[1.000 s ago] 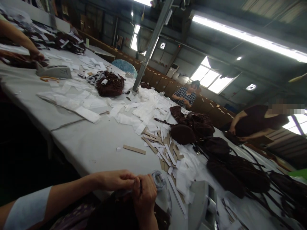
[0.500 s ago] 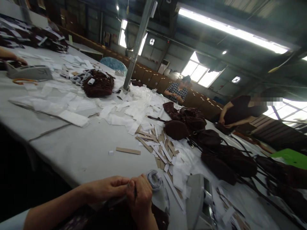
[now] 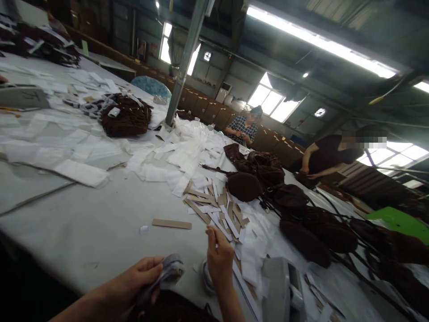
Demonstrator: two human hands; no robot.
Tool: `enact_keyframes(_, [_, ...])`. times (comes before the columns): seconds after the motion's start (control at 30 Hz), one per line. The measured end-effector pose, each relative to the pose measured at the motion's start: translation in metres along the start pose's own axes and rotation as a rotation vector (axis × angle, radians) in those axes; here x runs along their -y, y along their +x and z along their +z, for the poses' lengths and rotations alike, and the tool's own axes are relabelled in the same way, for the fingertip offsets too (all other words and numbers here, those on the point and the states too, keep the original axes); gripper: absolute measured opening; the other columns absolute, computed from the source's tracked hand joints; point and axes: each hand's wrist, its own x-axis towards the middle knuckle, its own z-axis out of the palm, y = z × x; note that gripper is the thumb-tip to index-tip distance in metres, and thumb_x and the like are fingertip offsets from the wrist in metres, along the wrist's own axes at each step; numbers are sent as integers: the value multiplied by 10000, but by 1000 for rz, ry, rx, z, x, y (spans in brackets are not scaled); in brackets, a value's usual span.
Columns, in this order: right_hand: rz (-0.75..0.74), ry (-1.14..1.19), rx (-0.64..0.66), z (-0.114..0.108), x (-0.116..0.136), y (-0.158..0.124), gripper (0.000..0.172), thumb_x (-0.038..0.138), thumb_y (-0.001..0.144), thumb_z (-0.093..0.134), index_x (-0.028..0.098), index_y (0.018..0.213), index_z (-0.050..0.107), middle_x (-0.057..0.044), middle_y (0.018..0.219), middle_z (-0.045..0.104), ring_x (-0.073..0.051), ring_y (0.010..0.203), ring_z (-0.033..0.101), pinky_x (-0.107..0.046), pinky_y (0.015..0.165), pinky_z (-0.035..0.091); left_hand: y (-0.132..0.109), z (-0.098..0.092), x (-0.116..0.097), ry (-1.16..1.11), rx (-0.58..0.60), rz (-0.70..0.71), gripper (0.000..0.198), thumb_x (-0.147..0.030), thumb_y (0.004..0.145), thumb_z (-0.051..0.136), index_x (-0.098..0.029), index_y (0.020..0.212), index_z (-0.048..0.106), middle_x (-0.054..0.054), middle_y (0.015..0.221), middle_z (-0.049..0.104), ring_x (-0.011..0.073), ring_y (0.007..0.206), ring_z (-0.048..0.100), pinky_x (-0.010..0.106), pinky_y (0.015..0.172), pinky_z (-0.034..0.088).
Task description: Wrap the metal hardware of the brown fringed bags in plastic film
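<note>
Head view, workshop surface [image 3: 100, 214]. The left hand [image 3: 144, 275] lies low at the near edge, its fingers [image 3: 156, 268] closed around a crumpled grey-white wad [image 3: 171, 269], which sits just above a dark bag [image 3: 174, 308] at the bottom of the frame. The right hand [image 3: 219, 259] is raised beside it, palm turned away, fingers [image 3: 211, 232] drawn together at the tips. Whether they pinch anything cannot be told. A small pale roll [image 3: 203, 273] rests on the surface just left of the right wrist, between the two hands.

Beyond the hands, a single cardboard strip [image 3: 171, 223] lies apart from a loose heap of cardboard and white strips [image 3: 217, 210]. To the right of the heap, dark brown bags [image 3: 301, 223] with long straps lie in a row along the surface. A grey device [image 3: 281, 286] stands near the right hand. Sheets of white paper [image 3: 80, 172] cover the left part, with another brown bag [image 3: 125, 118] behind them, near a slanted metal post [image 3: 182, 67]. Two persons [image 3: 243, 127] [image 3: 325, 156] work at the far side.
</note>
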Motion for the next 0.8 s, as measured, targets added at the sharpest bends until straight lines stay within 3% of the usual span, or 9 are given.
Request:
enact_keyframes(0.13, [34,-214,75,18,-62,47,309,236,962,371,129,1043,649,-119,987,702,-203,920,637,-306,819,453,4,-4,-4,-89,-63,-69,443,-542,796,647,-140,980,670,29,608,600,86,479,457,162,428,301])
enact_keyframes(0.27, [19,-424,214,41,-92,65,156,150,863,529,127,935,665,-147,944,681,-257,917,611,-339,754,425,8,-8,-8,-124,-51,-82,450,-551,782,658,-162,1004,699,51,644,629,92,482,466,175,425,275])
enact_keyframes(0.47, [-48,-579,306,50,-102,59,264,27,867,408,110,889,658,-162,911,665,-275,914,588,-366,761,393,12,-11,-5,-144,22,-36,374,-478,870,586,-142,961,722,100,908,682,0,417,314,187,421,151])
enact_keyframes(0.63, [-89,-563,317,39,-104,61,195,222,937,470,174,963,657,-91,975,677,-240,954,588,-350,817,378,19,-17,-2,-151,-13,-42,375,-473,876,579,-131,941,719,71,790,658,7,419,295,195,430,135])
enact_keyframes(0.7, [-90,-546,300,37,-102,73,197,320,942,490,214,976,652,-57,986,677,-220,955,590,-331,815,376,23,-20,0,-174,-6,-55,379,-486,866,589,-136,935,717,49,730,635,12,416,278,195,428,143])
enact_keyframes(0.8, [-70,-541,237,45,-100,104,238,311,953,455,197,1070,628,-86,971,672,-232,931,588,-333,788,375,29,-22,2,-198,14,-75,418,-522,850,594,-127,912,715,-2,569,539,23,396,238,199,417,151])
